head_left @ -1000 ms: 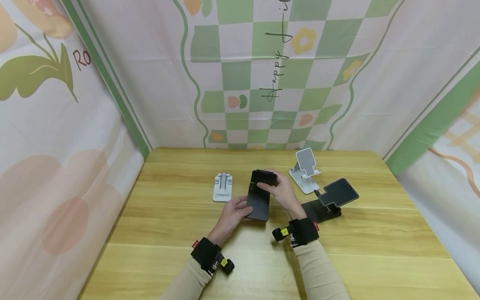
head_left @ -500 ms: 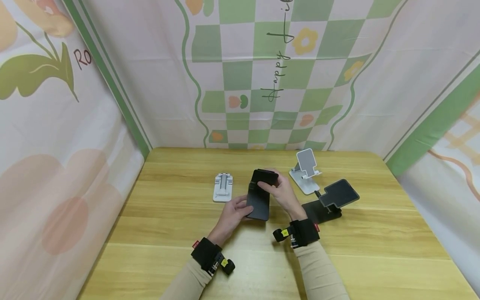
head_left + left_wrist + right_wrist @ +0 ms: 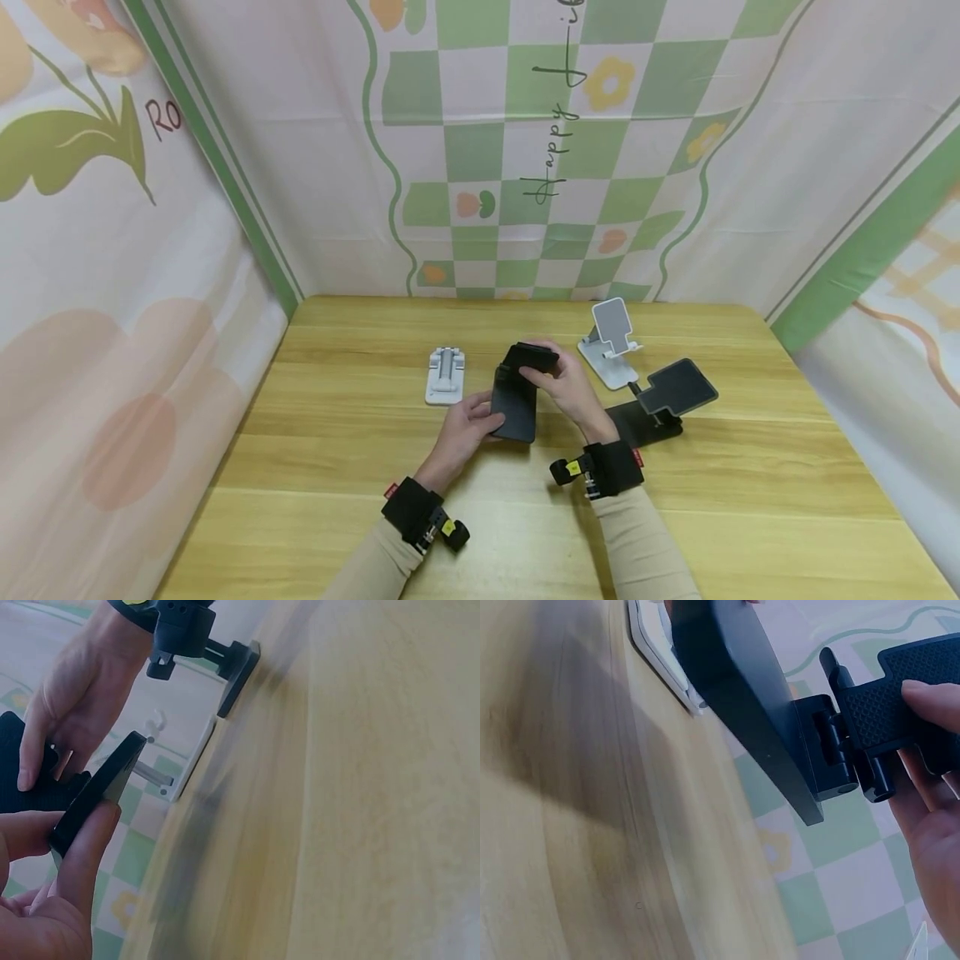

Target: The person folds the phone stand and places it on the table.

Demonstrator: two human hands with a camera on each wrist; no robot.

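A black folding phone stand is held above the table between both hands. My left hand pinches the flat base near its lower end, thumb on one face and fingers on the other. My right hand pinches the textured upper plate, with the thumb on its face. In the right wrist view a hinge joins plate and base, and the plate stands at an angle to the base. Part of the plate is hidden behind the right hand's fingers.
A folded white phone stand lies left of the hands on the wooden table. To the right stand an unfolded white phone stand and an unfolded black one, close to the right wrist. A patterned curtain borders the table's back.
The black stand's upper plate has tilted away from its base at the hinge. My right hand has shifted slightly right with the plate; the left hand stays almost still.
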